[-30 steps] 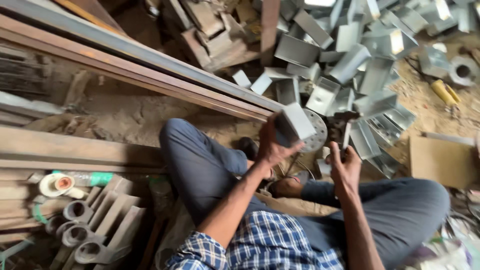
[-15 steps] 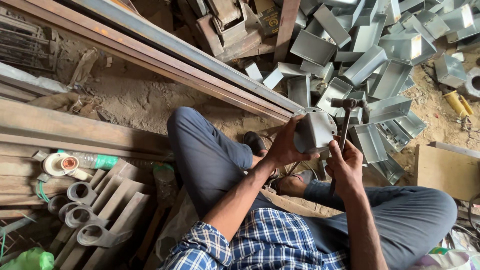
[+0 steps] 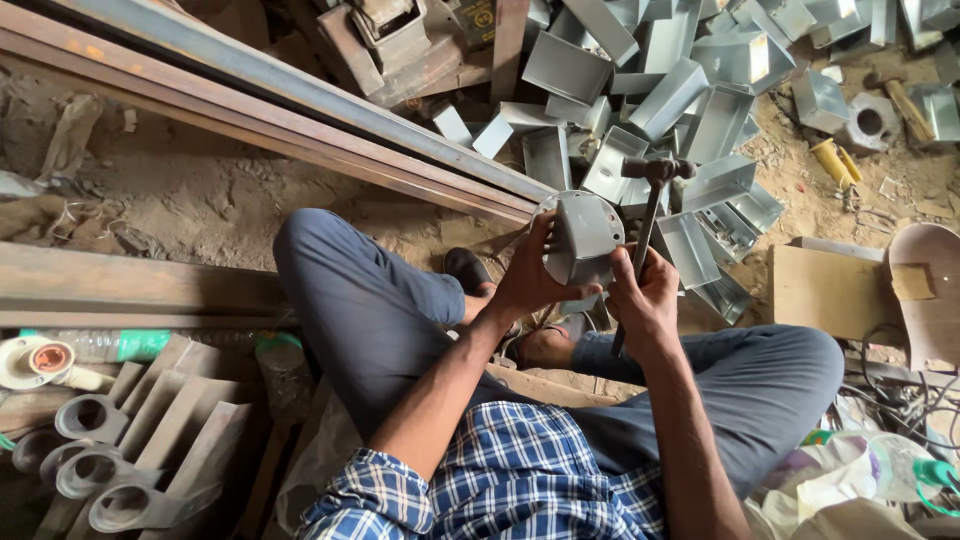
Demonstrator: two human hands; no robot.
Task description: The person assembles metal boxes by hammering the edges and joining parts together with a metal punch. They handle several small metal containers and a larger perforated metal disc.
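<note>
I sit cross-legged on the dirt floor. My left hand [image 3: 528, 278] grips a grey sheet-metal box [image 3: 585, 235] with round holes in its face, held up in front of me. My right hand [image 3: 645, 300] is wrapped around the handle of a hammer [image 3: 652, 190], whose head points up just right of the box. The two hands almost touch under the box.
A heap of similar grey metal boxes [image 3: 700, 110] lies ahead and to the right. Long steel beams [image 3: 300, 120] run diagonally on the left. Pipe clamps [image 3: 130, 450] and a plastic bottle [image 3: 110, 345] lie at lower left. A cardboard piece [image 3: 825, 290] sits right.
The box has turned in my left hand, its holed face now toward me. The hammer stays upright in my right hand. The view has shifted slightly.
</note>
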